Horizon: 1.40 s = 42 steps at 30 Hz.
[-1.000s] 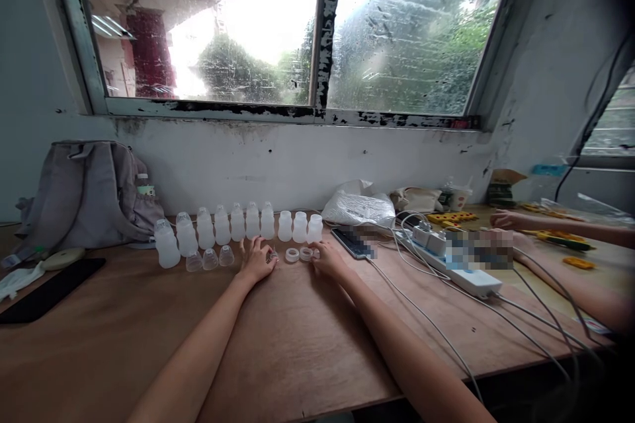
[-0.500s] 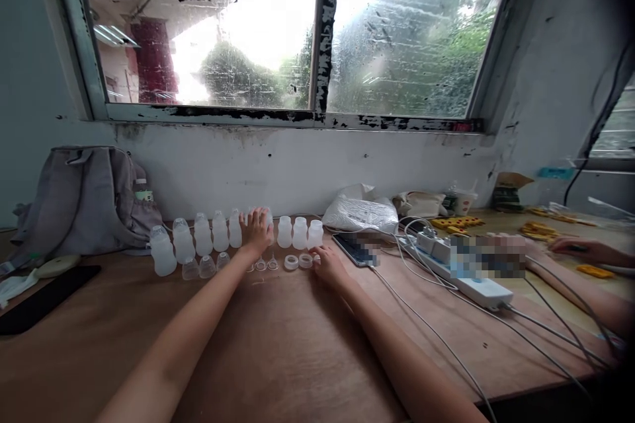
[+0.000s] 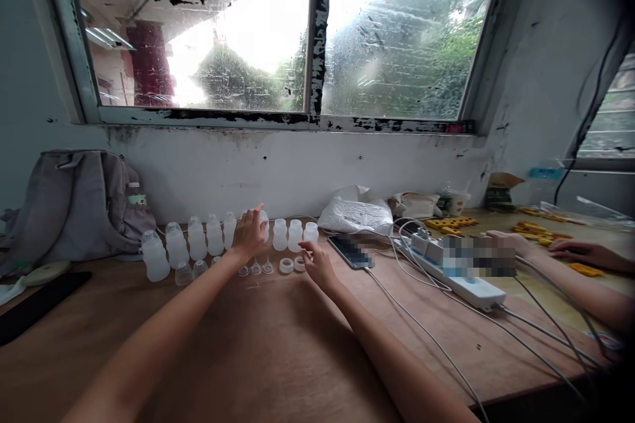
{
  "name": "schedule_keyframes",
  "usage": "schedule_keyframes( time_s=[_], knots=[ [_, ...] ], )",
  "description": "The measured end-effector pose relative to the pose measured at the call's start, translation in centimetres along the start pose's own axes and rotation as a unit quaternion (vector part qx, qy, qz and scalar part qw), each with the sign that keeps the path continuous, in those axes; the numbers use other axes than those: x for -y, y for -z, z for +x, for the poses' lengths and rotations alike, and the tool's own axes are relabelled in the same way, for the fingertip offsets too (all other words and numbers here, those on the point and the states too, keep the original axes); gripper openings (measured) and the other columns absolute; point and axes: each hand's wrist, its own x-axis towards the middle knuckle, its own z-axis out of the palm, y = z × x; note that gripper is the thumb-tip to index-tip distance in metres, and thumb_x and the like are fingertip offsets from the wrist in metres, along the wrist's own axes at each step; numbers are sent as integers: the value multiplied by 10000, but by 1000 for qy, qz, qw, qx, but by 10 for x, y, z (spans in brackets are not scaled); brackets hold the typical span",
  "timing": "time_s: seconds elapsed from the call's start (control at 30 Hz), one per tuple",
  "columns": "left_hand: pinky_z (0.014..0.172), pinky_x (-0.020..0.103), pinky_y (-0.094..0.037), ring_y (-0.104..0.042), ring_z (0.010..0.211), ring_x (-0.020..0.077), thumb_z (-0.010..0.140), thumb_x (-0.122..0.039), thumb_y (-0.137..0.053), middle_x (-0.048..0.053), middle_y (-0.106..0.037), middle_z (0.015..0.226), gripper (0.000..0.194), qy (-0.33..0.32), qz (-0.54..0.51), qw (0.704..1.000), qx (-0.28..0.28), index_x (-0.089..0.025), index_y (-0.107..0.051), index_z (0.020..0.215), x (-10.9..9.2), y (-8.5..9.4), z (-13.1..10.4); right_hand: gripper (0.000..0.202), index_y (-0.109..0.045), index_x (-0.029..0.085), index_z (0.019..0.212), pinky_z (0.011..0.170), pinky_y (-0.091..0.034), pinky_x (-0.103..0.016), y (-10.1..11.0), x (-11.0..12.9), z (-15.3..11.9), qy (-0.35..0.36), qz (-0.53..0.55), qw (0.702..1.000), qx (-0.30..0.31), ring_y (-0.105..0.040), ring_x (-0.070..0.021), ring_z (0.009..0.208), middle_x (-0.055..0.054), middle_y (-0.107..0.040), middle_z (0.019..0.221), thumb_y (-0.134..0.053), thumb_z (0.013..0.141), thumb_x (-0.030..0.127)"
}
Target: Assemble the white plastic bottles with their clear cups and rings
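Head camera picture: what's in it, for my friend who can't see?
The left hand is at a row of cloudy bottles on a table; the right hand is by some rings. A backpack is on the picture's left, a phone and power strip on the right.

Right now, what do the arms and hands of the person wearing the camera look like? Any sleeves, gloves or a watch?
The left arm and right arm look bare as far as the picture shows, narrowing toward the wrists. The left hand and right hand wear no gloves. I see no watch or bracelet; small rings would be hard to tell.
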Motion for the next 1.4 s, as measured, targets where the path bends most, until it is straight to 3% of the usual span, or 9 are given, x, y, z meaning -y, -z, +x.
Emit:
schedule_keyframes(
  time_s=[0.13, 0.27, 0.43, 0.6, 0.83, 1.03, 1.17, 1.33, 1.4],
  knots=[
    [738, 293, -419, -509, 818, 153, 853, -302, -324, 68, -461, 1049, 349, 42, -182, 982, -18, -231, -321, 1195, -18, 51, -28, 326, -475, 211, 1034, 619, -489, -306, -3, 35, -5, -107, 296, 949, 20, -577, -187, 776, -69, -577, 926, -446, 766, 395],
    [690, 278, -443, -524, 767, 134, 842, -324, -351, 47, -492, 970, 269, 54, -280, 957, 56, -218, -329, 1088, -21, 79, -80, 438, -482, 158, 954, 379, -444, -253, -14, 55, -17, -179, 435, 875, 118, -545, -146, 482, -33, -556, 636, -355, 767, 533],
    [705, 313, -445, -548, 825, 179, 779, -396, -446, 69, -503, 1034, 349, 44, -189, 969, 154, -225, -327, 1060, -11, 85, -124, 332, -484, 162, 706, 220, -231, -169, -27, 60, -28, -189, 327, 923, 74, -381, -83, 294, 42, -410, 435, -405, 738, 483],
    [662, 299, -428, -577, 846, 226, 806, -436, -353, 81, -544, 1043, 358, 20, -87, 960, 266, -225, -358, 1096, -17, 90, -123, 312, -500, 163, 609, 246, -240, -153, -29, 58, -28, -120, 221, 967, 40, -387, -71, 354, 41, -392, 472, -424, 721, 444],
    [560, 247, -340, -547, 629, 177, 789, -460, -363, 17, -571, 718, 300, 124, -149, 925, 326, -205, -425, 936, -27, 104, -118, 314, -540, 135, 577, 289, -203, -180, -30, 57, -24, -131, 185, 972, 61, -332, -63, 329, 34, -395, 428, -413, 708, 390],
    [420, 196, -252, -352, 421, 80, 727, -580, -378, -64, -413, 542, 438, 277, -325, 837, 343, -205, -360, 952, -17, 103, -122, 320, -562, 129, 573, 341, -235, -191, -36, 60, -20, -106, 183, 976, 47, -365, -83, 399, 20, -436, 447, -422, 681, 395],
    [352, 173, -139, -168, 318, 40, 712, -639, -293, -102, -345, 474, 483, 384, -369, 759, 375, -211, -315, 934, 8, 109, -133, 321, -563, 132, 604, 366, -261, -205, -13, 41, -2, -150, 163, 973, -62, -390, -103, 426, 8, -461, 465, -392, 669, 396],
    [460, 206, -328, -491, 489, 119, 598, -587, -505, -15, -539, 610, 458, 308, -140, 896, 290, -200, -425, 830, 60, 129, -132, 377, -568, 136, 613, 394, -284, -215, 8, 20, 9, -123, 119, 979, -110, -411, -122, 461, 0, -472, 484, -382, 682, 456],
    [545, 242, -369, -559, 631, 187, 582, -575, -516, 18, -585, 683, 453, 269, -17, 924, 272, -205, -462, 839, 81, 132, -123, 391, -586, 135, 643, 401, -291, -215, 4, 20, 6, -110, 111, 983, -97, -422, -125, 476, -7, -495, 513, -384, 686, 467]
  ],
)
